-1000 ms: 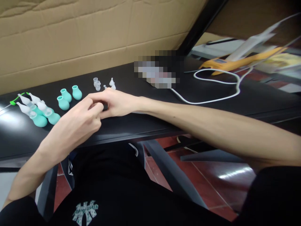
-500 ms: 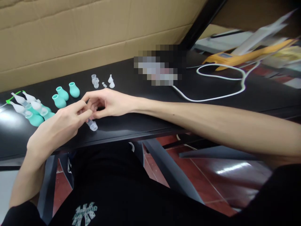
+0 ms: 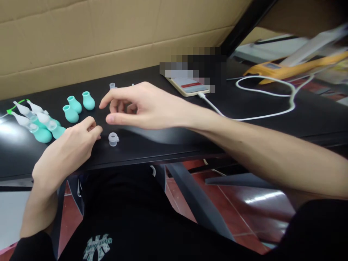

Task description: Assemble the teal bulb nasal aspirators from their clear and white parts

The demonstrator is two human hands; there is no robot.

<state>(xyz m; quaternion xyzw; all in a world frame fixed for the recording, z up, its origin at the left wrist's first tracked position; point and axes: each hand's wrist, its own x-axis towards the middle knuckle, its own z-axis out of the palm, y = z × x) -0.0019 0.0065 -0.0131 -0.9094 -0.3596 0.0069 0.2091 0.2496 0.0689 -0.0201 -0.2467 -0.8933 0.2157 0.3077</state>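
Observation:
My left hand (image 3: 77,139) is closed near the table's front edge, fingers curled together. What it pinches, if anything, is hidden. Just right of its fingertips a clear plastic collar (image 3: 113,140) stands on the black table, touched by neither hand. My right hand (image 3: 133,105) hovers above the table with thumb and index finger spread, holding nothing. Beyond my left hand stand three teal rubber bulbs (image 3: 71,114). To the left lie several teal bulbs fitted with white pointed tips (image 3: 21,119). Another clear plastic piece (image 3: 112,86) shows partly behind my right hand.
A phone (image 3: 187,86) with a white cable (image 3: 261,119) plugged in lies at the back. A yellow tool (image 3: 288,70) is at the far right. Cardboard (image 3: 95,43) walls the table's back, and a green loop (image 3: 19,106) lies at the left.
My hands have parted: the right one has lifted away to the right and opened. The clear collar, earlier under my left fingers, now stands free on the table.

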